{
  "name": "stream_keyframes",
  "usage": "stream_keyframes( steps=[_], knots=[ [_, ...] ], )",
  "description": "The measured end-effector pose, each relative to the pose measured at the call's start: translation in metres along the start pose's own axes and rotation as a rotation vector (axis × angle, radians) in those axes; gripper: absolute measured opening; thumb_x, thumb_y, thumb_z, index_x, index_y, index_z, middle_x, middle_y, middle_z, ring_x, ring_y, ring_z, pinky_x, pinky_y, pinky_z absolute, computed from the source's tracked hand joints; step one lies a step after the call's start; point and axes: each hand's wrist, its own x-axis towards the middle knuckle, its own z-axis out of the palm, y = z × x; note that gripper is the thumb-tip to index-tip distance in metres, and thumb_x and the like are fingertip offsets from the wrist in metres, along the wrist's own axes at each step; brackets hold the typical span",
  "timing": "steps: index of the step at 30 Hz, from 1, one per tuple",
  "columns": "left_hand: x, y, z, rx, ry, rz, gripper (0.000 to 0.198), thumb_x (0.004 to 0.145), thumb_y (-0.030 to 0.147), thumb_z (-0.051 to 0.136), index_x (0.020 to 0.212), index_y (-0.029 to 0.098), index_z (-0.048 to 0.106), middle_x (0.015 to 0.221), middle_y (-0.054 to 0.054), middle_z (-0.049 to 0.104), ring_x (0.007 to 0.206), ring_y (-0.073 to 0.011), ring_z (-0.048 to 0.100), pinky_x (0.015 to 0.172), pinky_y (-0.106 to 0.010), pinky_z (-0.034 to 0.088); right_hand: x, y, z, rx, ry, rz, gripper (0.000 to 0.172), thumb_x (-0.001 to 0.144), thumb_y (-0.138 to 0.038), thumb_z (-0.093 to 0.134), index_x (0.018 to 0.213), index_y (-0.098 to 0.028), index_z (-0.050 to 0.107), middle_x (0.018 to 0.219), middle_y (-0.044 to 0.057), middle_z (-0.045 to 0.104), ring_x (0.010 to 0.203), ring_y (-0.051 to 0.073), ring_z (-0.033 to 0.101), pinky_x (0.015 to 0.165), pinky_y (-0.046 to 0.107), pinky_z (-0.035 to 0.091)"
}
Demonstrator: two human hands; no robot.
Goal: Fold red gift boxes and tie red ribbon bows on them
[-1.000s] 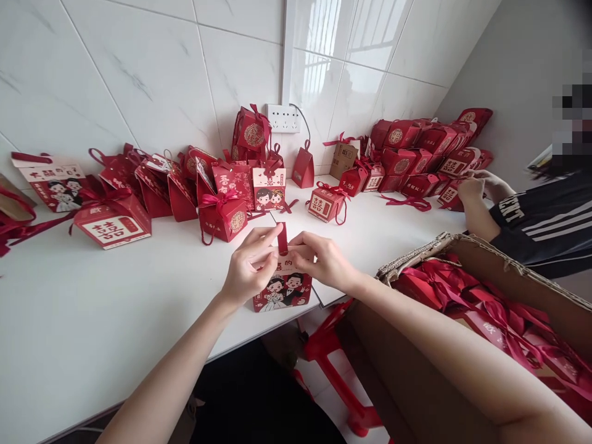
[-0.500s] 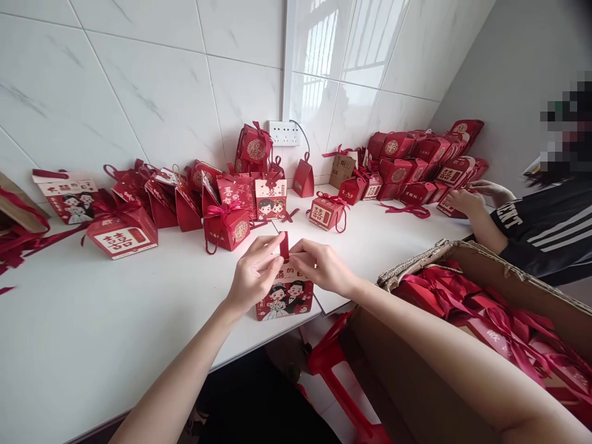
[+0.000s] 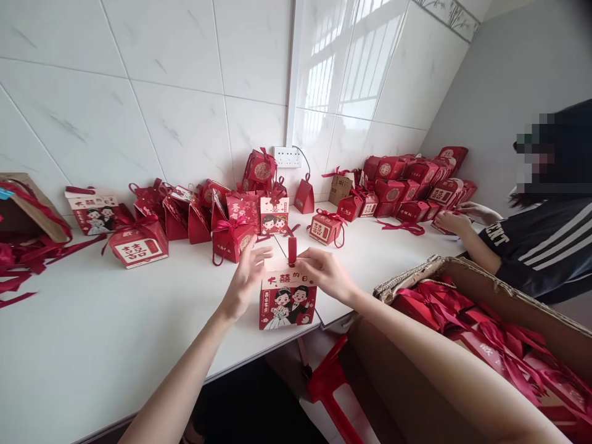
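Observation:
A red and cream gift box with a cartoon bride and groom stands upright at the table's front edge. A dark red ribbon loop sticks up from its top. My right hand has its fingers closed at the box's top edge, just beside the base of the loop. To the left of the box is my left hand, fingers apart and holding nothing. Behind my hands sit a red box with a bow and a smaller red box with a white label.
More red gift boxes line the wall at left, near loose ribbons. A stack of boxes fills the back right, by a co-worker's hands. A carton of red boxes and a red stool are at front right.
My left hand has let go of the ribbon loop and moved left, its fingers spreading. The loop now stands up freely, and more of the box front shows. The camera view has tilted up.

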Motion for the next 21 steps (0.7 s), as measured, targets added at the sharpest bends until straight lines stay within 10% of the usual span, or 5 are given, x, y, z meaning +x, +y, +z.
stream_keyframes(
  steps=[4,9,16,21],
  knots=[
    [-0.049,0.007,0.001,-0.016,0.164,-0.140,0.074,0.078,0.053,0.059,0.142,0.027,0.029,0.144,-0.010,0.040,0.133,-0.0284,0.037,0.107,-0.041,0.037,-0.004,-0.023,-0.008,0.212,0.044,0.066,0.033,0.080,-0.046,0.056,0.078,-0.014,0.062,0.068,0.001,0.060,0.060,0.011,0.052,0.053,0.021,0.039],
    [-0.107,0.016,0.035,-0.265,0.337,-0.232,0.083,0.069,0.068,0.059,0.138,0.028,0.037,0.133,-0.009,0.053,0.119,-0.0345,0.053,0.094,-0.046,0.051,-0.013,-0.045,-0.005,0.221,0.039,0.128,0.036,0.078,-0.049,0.060,0.079,-0.013,0.065,0.065,0.001,0.059,0.057,0.011,0.049,0.050,0.022,0.037],
    [-0.120,0.030,0.053,-0.076,0.448,-0.202,0.061,0.070,0.050,0.069,0.124,0.028,0.050,0.113,-0.008,0.063,0.103,-0.0309,0.063,0.081,-0.041,0.058,-0.011,-0.031,-0.001,0.622,0.008,0.071,0.034,0.070,-0.052,0.070,0.077,-0.020,0.059,0.073,0.001,0.062,0.069,0.015,0.058,0.064,0.027,0.048],
    [-0.120,0.040,0.036,0.159,0.493,0.059,0.076,0.065,0.036,0.078,0.132,0.028,0.042,0.138,-0.012,0.046,0.127,-0.0341,0.046,0.096,-0.044,0.050,-0.010,-0.024,-0.001,0.782,-0.074,0.150,0.044,0.054,-0.051,0.081,0.082,-0.023,0.062,0.093,0.005,0.067,0.090,0.022,0.063,0.080,0.037,0.050]
  ],
)
